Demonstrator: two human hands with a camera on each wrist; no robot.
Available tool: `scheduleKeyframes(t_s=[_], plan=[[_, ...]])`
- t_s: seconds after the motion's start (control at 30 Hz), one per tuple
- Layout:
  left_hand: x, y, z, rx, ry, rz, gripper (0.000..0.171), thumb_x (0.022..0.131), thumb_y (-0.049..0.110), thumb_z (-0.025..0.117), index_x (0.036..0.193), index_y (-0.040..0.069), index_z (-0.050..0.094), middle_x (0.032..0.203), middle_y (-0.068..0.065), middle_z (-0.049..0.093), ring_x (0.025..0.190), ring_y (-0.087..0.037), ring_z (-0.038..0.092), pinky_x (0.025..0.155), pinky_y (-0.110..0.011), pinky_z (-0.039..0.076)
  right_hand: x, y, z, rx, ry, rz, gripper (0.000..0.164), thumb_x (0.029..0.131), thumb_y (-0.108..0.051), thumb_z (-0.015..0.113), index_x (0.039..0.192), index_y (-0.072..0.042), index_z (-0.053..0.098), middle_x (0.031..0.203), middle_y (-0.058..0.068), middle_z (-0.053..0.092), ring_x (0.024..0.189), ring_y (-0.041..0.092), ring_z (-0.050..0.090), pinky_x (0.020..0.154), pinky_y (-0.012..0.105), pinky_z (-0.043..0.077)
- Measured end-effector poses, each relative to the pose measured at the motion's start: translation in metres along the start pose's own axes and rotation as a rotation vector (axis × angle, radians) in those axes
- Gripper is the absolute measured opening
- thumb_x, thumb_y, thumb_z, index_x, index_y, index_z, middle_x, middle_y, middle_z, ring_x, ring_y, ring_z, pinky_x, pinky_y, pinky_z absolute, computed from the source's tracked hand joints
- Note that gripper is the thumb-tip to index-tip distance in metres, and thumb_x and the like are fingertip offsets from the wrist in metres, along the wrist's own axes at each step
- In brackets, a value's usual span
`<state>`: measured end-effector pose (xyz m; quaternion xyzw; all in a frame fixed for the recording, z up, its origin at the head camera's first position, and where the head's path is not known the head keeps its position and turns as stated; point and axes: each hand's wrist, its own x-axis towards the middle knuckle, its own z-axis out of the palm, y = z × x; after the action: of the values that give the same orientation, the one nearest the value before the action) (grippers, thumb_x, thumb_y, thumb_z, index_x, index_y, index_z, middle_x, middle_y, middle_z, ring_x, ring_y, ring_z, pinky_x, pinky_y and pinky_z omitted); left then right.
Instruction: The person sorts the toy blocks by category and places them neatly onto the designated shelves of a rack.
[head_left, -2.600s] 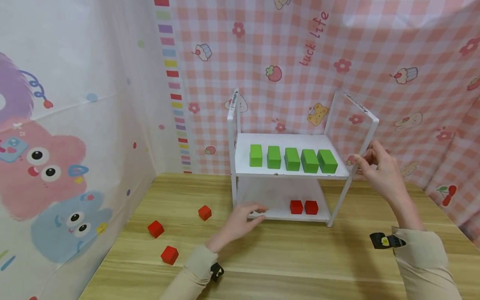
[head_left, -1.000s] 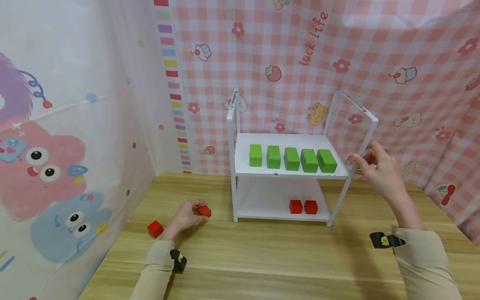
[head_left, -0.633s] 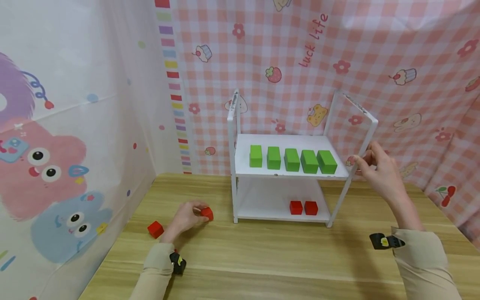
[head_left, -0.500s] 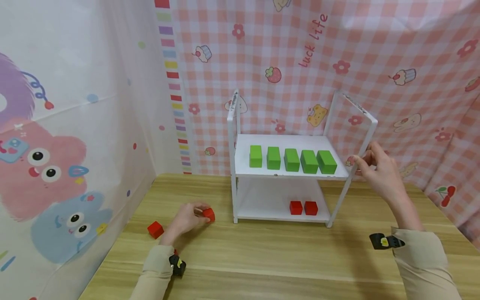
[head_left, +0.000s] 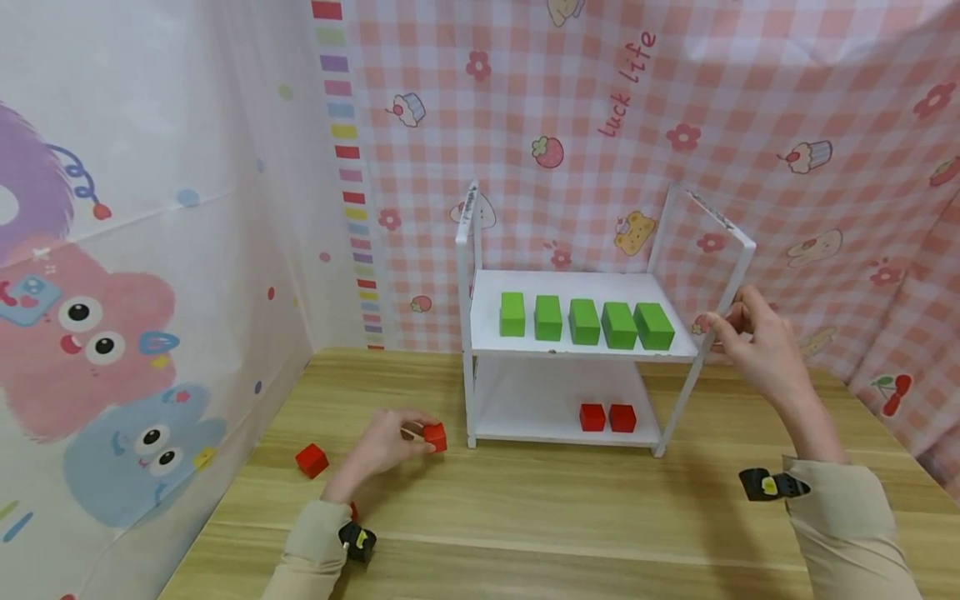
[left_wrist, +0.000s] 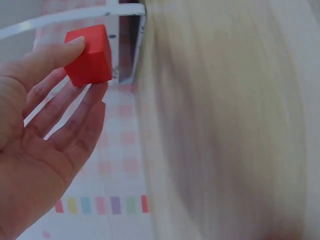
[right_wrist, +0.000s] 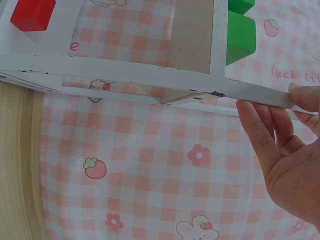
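My left hand (head_left: 386,446) pinches a red cube (head_left: 435,437) between thumb and fingertips, left of the white two-tier shelf rack (head_left: 467,375). In the left wrist view the thumb lies across one face of the held cube (left_wrist: 90,55), and the fingers are under it. My right hand (head_left: 765,346) grips the rack's front right post (right_wrist: 250,92) between thumb and fingers. Several green blocks (head_left: 585,322) stand in a row on the upper shelf. Two red cubes (head_left: 592,417) sit side by side toward the right of the lower shelf.
A loose red cube (head_left: 311,460) lies on the wooden table (head_left: 525,533) at the left. Another red cube (head_left: 354,510) is mostly hidden behind the left wrist. A pink checked cloth (head_left: 420,250) hangs behind the rack, and a white printed cloth (head_left: 225,250) at the left.
My left hand has left the lower shelf's front edge, taken hold of a loose red cube and brought it right toward the rack. My right hand stays on the post.
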<state>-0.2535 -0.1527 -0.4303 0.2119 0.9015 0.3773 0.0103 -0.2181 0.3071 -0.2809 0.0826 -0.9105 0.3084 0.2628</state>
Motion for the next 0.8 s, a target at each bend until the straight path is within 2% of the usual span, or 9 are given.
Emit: scheduleKeyframes(t_s=[0.17,0.3,0.53,0.67,0.8], plan=[[0.0,0.012,0.003,0.032,-0.061,0.018,0.03,0.078,0.012,0.077,0.106,0.008,0.072,0.1,-0.012,0.073,0.084,-0.018,0.069,0.068,-0.023,0.055,0.0,0.0,0.001,0.002,0.003,-0.006,0.022,0.097,-0.023,0.054,0.096,-0.003,0.043,0.074,0.009,0.055,0.054,0.005,0.043,0.043,0.024,0.033],[0.001,0.021,0.007,0.046,-0.112,0.08,0.029,0.078,0.015,0.077,0.106,0.01,0.073,0.102,-0.009,0.073,0.087,-0.017,0.067,0.07,-0.022,0.053,0.0,0.0,0.001,0.003,0.004,-0.006,0.022,0.097,-0.023,0.054,0.096,-0.003,0.044,0.074,0.009,0.055,0.055,0.003,0.044,0.043,0.024,0.033],[0.002,0.036,0.015,0.078,-0.164,0.183,0.026,0.08,0.018,0.075,0.106,0.014,0.074,0.108,-0.005,0.073,0.094,-0.017,0.067,0.079,-0.026,0.055,0.0,0.0,0.001,0.0,0.009,-0.009,0.022,0.097,-0.022,0.055,0.093,-0.004,0.042,0.073,0.009,0.056,0.056,0.001,0.048,0.043,0.023,0.034],[0.005,0.044,0.021,0.063,-0.174,0.232,0.026,0.081,0.015,0.074,0.107,0.011,0.073,0.107,-0.007,0.073,0.092,-0.017,0.067,0.078,-0.023,0.055,0.001,0.001,0.001,-0.006,0.018,-0.014,0.023,0.097,-0.023,0.055,0.093,-0.004,0.043,0.072,0.008,0.058,0.056,0.002,0.047,0.043,0.023,0.034],[0.009,0.053,0.029,0.067,-0.133,0.287,0.026,0.08,0.011,0.074,0.107,0.007,0.072,0.106,-0.01,0.072,0.09,-0.018,0.067,0.077,-0.02,0.055,0.001,0.001,0.002,-0.004,0.017,-0.015,0.023,0.097,-0.024,0.054,0.093,-0.004,0.043,0.072,0.008,0.058,0.055,0.0,0.048,0.043,0.023,0.034]])
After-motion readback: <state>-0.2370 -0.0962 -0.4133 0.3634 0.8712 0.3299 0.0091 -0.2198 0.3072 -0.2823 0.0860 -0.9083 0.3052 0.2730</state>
